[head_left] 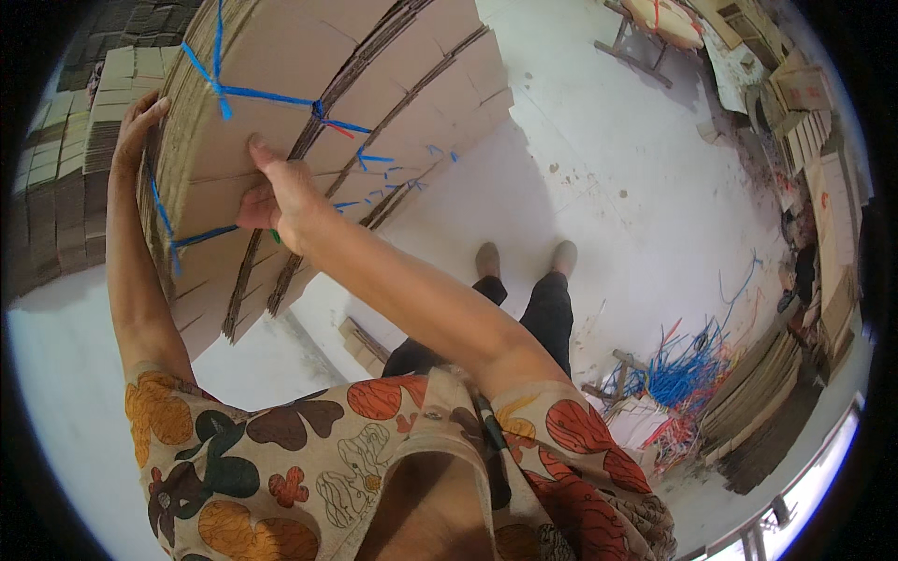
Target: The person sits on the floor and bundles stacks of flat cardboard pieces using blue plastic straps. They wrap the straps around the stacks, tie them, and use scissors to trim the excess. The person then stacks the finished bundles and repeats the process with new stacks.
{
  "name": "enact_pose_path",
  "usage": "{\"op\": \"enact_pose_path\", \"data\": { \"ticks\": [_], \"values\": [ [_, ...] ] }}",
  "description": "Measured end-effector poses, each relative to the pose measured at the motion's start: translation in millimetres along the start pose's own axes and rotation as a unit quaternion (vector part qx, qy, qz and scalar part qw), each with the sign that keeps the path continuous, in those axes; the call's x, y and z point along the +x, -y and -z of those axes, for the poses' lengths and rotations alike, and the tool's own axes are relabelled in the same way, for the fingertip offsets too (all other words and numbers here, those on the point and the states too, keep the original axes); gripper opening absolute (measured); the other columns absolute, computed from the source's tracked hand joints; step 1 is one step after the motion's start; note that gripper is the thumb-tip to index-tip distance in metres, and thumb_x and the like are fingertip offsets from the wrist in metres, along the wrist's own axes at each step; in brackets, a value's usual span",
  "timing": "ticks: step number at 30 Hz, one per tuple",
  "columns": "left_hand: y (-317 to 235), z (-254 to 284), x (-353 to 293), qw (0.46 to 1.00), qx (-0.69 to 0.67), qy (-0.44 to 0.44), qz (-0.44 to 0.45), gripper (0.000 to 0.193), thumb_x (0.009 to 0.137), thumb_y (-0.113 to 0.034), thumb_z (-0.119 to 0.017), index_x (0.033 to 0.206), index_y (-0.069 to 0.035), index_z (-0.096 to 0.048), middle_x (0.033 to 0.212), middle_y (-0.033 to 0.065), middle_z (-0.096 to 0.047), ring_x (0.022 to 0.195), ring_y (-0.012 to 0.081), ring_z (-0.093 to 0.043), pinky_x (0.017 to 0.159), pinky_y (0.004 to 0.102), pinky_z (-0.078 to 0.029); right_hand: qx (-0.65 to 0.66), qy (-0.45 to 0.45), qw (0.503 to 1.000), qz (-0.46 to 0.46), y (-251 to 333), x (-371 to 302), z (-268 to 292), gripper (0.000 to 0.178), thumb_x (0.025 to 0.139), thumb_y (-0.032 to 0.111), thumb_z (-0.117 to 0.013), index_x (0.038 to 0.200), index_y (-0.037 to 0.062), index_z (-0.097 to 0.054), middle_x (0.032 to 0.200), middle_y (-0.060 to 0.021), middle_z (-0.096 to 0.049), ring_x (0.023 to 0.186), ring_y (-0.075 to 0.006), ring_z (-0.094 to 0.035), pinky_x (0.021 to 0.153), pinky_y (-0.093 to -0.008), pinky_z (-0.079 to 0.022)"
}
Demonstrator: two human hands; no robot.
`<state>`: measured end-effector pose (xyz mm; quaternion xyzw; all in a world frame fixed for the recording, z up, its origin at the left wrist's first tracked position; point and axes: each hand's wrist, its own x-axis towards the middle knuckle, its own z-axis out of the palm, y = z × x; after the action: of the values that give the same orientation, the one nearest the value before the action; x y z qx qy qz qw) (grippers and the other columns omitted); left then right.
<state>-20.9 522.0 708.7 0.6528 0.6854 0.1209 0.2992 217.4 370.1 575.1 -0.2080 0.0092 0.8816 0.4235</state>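
A tall stack of flat brown cardboard (281, 56), tied in bundles with blue strapping (271, 94), rises at the upper left. My left hand (140, 126) reaches round its left edge, fingers bent against the layered sheet ends. Across the broad front face lies my right hand (281, 196), gripping the same bundle with its thumb raised and its fingers bent at a dark slot. Part of those fingers is hidden. A lower blue strap (206, 236) runs to the left just below my right hand.
More stacked cardboard (56, 187) stands behind on the left. My feet (524, 257) are on the pale floor (608, 187). To the right lie a tangled heap of blue and red straps (678, 374) and a cardboard pile (762, 402). A stool (664, 23) stands far off.
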Motion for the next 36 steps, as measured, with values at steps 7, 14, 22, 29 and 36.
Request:
{"op": "enact_pose_path", "data": {
  "ticks": [7,14,22,29,36],
  "values": [
    [19.4,-17.4,11.2,0.989,-0.005,-0.147,-0.033,0.081,0.068,-0.043,-0.068,0.125,0.007,-0.041,0.116,0.0177,-0.051,0.109,0.0241,-0.047,0.091,0.0336,-0.037,-0.006,-0.019,1.0,0.016,-1.7,27.9,11.9,0.053,0.082,0.041,-0.056,0.108,-0.0044,-0.044,0.079,-0.0159,-0.048,0.071,-0.0274,-0.053,0.065,-0.0422,-0.051],
    [31.0,-16.5,9.4,0.994,-0.013,-0.082,-0.076,0.079,0.07,-0.043,-0.065,0.126,0.007,-0.041,0.125,0.0223,-0.045,0.115,0.031,-0.044,0.095,0.0375,-0.035,-0.076,0.0,0.995,0.071,-23.0,22.9,20.3,0.043,0.077,0.033,-0.065,0.099,-0.0005,-0.049,0.082,-0.0088,-0.052,0.076,-0.0194,-0.053,0.064,-0.0356,-0.05],
    [91.1,22.8,36.8,0.99,0.075,-0.116,-0.026,0.066,0.084,-0.044,-0.051,0.133,-0.004,-0.035,0.139,0.0158,-0.031,0.126,0.0299,-0.033,0.101,0.0414,-0.03,-0.167,-0.043,0.981,0.084,-0.5,-2.8,22.9,0.042,0.076,0.029,-0.064,0.1,-0.0023,-0.05,0.086,-0.0102,-0.055,0.079,-0.019,-0.054,0.063,-0.0345,-0.049],
    [40.6,51.1,16.1,0.931,0.319,-0.174,-0.016,0.067,0.083,-0.043,-0.054,0.136,-0.01,-0.031,0.132,0.0172,-0.041,0.119,0.0299,-0.042,0.094,0.0422,-0.038,-0.101,0.07,0.985,0.125,63.8,-119.8,171.1,0.042,0.087,0.025,-0.053,0.119,-0.0018,-0.046,0.096,-0.0169,-0.059,0.082,-0.0233,-0.061,0.068,-0.0321,-0.053],
    [-180.6,-149.8,-51.4,0.799,0.332,-0.305,-0.397,0.049,0.082,-0.011,-0.055,0.129,-0.009,-0.043,0.122,0.0136,-0.051,0.108,0.0248,-0.051,0.086,0.0322,-0.042,0.049,-0.442,0.878,0.174,-20.8,-420.1,501.1,0.027,0.084,0.025,-0.051,0.104,0.0066,-0.048,0.09,-0.0128,-0.053,0.082,-0.0234,-0.056,0.067,-0.0375,-0.045]
  ]
}}
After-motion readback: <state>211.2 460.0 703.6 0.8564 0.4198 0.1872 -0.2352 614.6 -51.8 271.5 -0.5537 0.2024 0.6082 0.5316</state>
